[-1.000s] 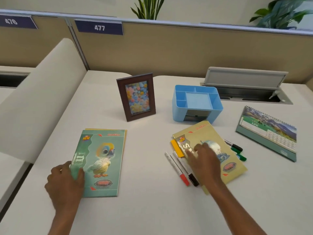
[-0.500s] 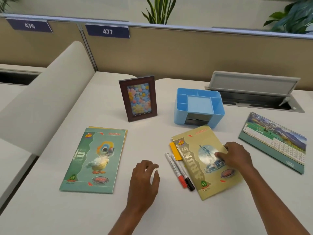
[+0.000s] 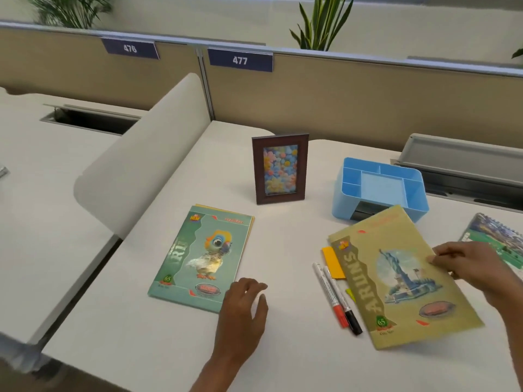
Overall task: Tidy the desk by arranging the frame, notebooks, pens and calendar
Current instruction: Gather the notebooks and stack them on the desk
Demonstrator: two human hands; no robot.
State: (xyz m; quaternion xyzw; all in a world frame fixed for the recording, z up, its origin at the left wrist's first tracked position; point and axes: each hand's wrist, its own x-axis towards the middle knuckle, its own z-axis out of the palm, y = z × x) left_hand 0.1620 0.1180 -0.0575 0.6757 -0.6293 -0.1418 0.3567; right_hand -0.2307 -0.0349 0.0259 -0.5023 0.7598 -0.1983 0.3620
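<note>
A green notebook with a bird cover (image 3: 201, 257) lies flat at centre left, on top of a yellow notebook. My left hand (image 3: 243, 309) hovers by its lower right corner, fingers loosely curled, holding nothing. My right hand (image 3: 467, 264) grips the right edge of the yellow notebook with the statue cover (image 3: 402, 278), which lies partly over a yellow-orange pad (image 3: 332, 261). A red-capped pen (image 3: 329, 292) and a black-capped pen (image 3: 343, 302) lie side by side left of it. The brown picture frame (image 3: 280, 168) stands upright behind. The spiral calendar (image 3: 498, 239) sits at the right edge.
A blue desk organiser (image 3: 379, 188) stands behind the yellow notebook. A cable tray with a raised grey lid (image 3: 461, 157) is at the back right. A curved white divider (image 3: 141, 168) borders the desk on the left, a beige partition (image 3: 339, 106) at the back.
My left hand left the green notebook and moved right toward the desk's middle. My right hand slid from the yellow notebook's cover to its right edge and grips it. The camera turned left.
</note>
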